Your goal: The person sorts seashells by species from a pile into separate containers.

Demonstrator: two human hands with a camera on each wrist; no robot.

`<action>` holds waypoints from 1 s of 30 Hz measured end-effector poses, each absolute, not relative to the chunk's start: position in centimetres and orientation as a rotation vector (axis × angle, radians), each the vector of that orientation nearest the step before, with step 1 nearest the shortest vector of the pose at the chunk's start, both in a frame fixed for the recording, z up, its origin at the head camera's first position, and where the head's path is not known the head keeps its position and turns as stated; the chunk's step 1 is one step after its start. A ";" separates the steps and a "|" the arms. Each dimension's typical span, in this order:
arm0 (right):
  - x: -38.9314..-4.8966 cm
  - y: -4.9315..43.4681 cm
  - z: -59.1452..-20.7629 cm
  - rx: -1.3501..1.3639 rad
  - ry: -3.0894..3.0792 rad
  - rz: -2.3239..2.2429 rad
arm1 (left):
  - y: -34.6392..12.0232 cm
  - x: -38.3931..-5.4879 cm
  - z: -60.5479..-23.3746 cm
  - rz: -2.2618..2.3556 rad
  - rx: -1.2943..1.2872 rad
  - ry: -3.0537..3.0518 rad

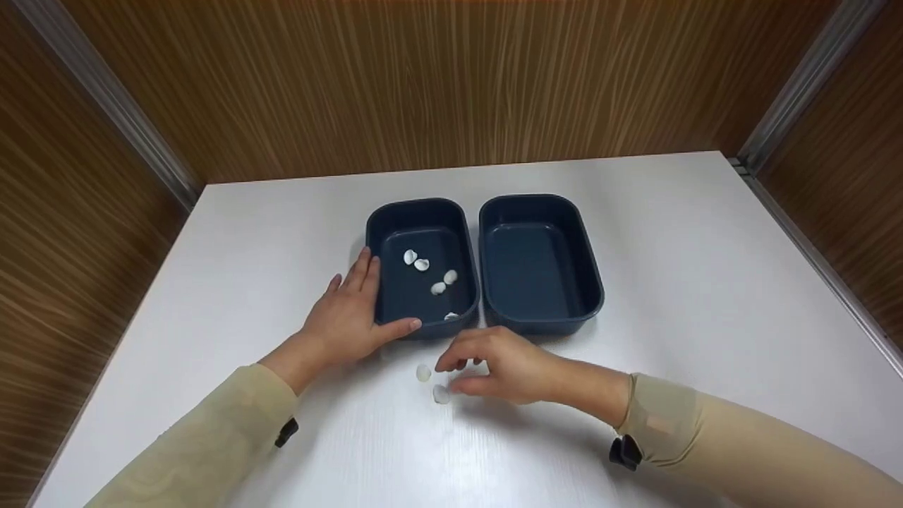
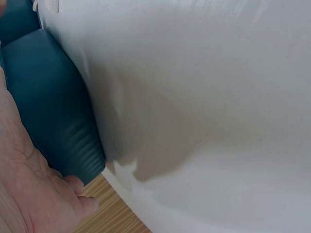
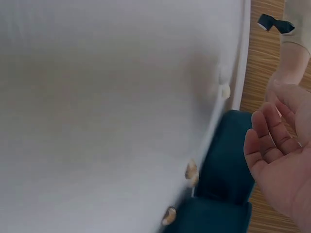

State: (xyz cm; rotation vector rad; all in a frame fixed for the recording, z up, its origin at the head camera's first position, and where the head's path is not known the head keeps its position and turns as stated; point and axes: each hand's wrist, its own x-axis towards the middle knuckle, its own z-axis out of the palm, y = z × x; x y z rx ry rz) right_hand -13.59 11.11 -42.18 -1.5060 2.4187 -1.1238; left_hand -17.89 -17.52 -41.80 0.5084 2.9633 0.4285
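Note:
My left hand (image 1: 342, 317) rests against the left dark blue bin (image 1: 423, 331), its fingers straight at the left rim and its thumb along the front rim. Several small white seashells (image 1: 422, 264) lie on the floor of this bin. In front of it, one pale seashell (image 1: 423, 372) sits on the white table, with a second seashell (image 1: 441, 394) close by. Just right of these is my right hand (image 1: 508, 367), fingers loosely bent, thumb apart from them and nothing between. The right wrist view shows brownish seashells (image 3: 192, 171) on the table beside the bins.
A second dark blue bin (image 1: 540, 282) stands to the right of the first, a narrow gap between them, with no shells in it. The white table (image 1: 705, 296) is bounded by wood-grain panels (image 1: 451, 85) at the back and sides.

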 end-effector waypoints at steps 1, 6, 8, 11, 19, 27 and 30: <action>-13.5 11.0 -42.4 -1.492 2.411 -1.120 | -17.5 -17.9 -41.8 0.431 0.511 2.964; -13.2 10.7 -43.4 -1.442 2.369 -1.115 | -17.6 -17.8 -41.8 0.436 0.514 2.961; -13.1 10.6 -43.7 -1.431 2.358 -1.115 | -17.6 -17.8 -41.8 0.437 0.512 2.959; -13.1 10.4 -44.1 -1.419 2.361 -1.089 | -17.6 -17.8 -41.9 0.439 0.506 2.957; -13.2 10.1 -44.6 -1.354 2.389 -1.042 | -17.6 -18.0 -41.9 0.444 0.510 2.964; -13.4 10.0 -45.1 -1.332 2.381 -1.044 | -17.6 -18.0 -42.0 0.435 0.508 2.970; -13.4 9.9 -45.2 -1.340 2.383 -1.037 | -17.6 -18.0 -42.1 0.426 0.504 2.968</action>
